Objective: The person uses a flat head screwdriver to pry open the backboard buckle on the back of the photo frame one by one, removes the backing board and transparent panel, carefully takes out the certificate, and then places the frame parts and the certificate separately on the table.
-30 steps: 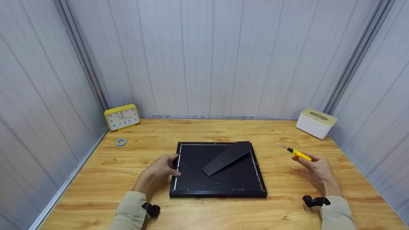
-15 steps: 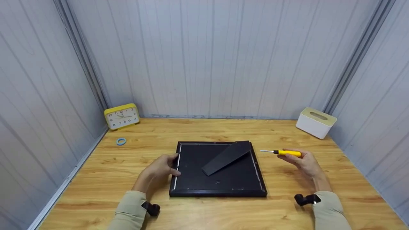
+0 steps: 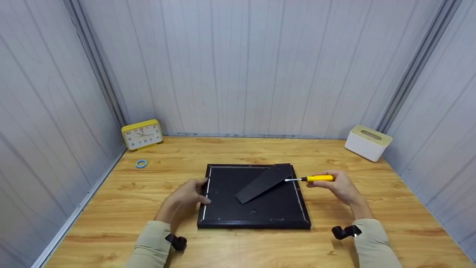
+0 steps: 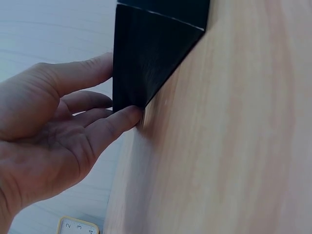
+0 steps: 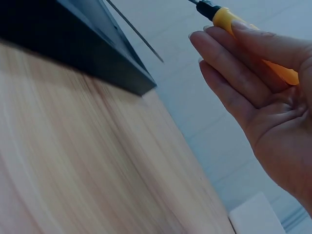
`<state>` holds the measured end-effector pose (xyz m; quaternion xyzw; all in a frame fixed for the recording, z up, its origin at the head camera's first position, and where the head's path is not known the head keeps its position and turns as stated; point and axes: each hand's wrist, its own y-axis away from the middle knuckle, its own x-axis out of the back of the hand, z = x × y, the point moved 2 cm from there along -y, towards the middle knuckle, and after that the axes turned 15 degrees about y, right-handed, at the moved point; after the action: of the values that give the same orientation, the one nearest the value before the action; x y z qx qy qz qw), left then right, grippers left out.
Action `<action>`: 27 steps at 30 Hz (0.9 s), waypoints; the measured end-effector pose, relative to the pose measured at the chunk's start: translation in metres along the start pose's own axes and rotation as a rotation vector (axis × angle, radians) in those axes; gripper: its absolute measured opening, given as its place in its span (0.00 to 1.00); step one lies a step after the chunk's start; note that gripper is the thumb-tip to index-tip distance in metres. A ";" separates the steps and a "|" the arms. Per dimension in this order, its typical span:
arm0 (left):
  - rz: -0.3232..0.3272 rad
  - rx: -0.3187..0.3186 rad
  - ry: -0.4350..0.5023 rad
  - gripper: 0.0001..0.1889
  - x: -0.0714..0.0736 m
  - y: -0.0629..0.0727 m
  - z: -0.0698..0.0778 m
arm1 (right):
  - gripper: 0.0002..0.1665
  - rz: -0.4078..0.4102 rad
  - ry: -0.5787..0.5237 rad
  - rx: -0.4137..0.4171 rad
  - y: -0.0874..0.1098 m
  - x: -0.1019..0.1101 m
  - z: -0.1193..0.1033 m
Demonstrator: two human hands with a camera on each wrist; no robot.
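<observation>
A black picture frame [image 3: 227, 186] lies back side up on the wooden table, its tapered stand leg [image 3: 264, 184] slanting across the backing. My left hand [image 3: 189, 194] grips the frame's left edge, thumb on top and fingers against the side; the left wrist view has this hand [image 4: 73, 112] at the frame's edge [image 4: 148, 53]. In my right hand [image 3: 340, 186] is a yellow-handled screwdriver [image 3: 319, 178], pinched between thumb and fingers. Its metal tip is over the frame's right border, close to the leg; whether it touches cannot be told. The right wrist view cuts the tip off.
A yellow alarm clock [image 3: 142, 134] stands at the back left, with a light blue ring [image 3: 141, 163] in front of it. At the back right sits a white tissue box [image 3: 366, 145] with a wood-coloured lid. Panel walls [image 3: 245, 67] enclose the table.
My right hand has moved left with the screwdriver, turning it until it points left over the frame. The left hand and the frame have stayed in place.
</observation>
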<state>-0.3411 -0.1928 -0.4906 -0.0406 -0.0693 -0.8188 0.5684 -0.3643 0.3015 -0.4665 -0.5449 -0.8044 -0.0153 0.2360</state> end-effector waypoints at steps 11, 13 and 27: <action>-0.058 -0.004 0.060 0.52 0.002 0.002 -0.001 | 0.24 -0.102 0.045 0.006 -0.020 -0.053 -0.021; -0.065 0.000 0.057 0.52 0.002 0.001 -0.001 | 0.26 -0.080 -0.006 0.005 -0.025 -0.061 -0.028; -0.039 0.012 0.012 0.53 0.005 0.004 0.000 | 0.21 -0.103 0.055 0.013 -0.057 -0.111 -0.058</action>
<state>-0.3388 -0.1986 -0.4900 -0.0310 -0.0715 -0.8294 0.5532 -0.3611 0.1653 -0.4452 -0.5005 -0.8248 -0.0371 0.2604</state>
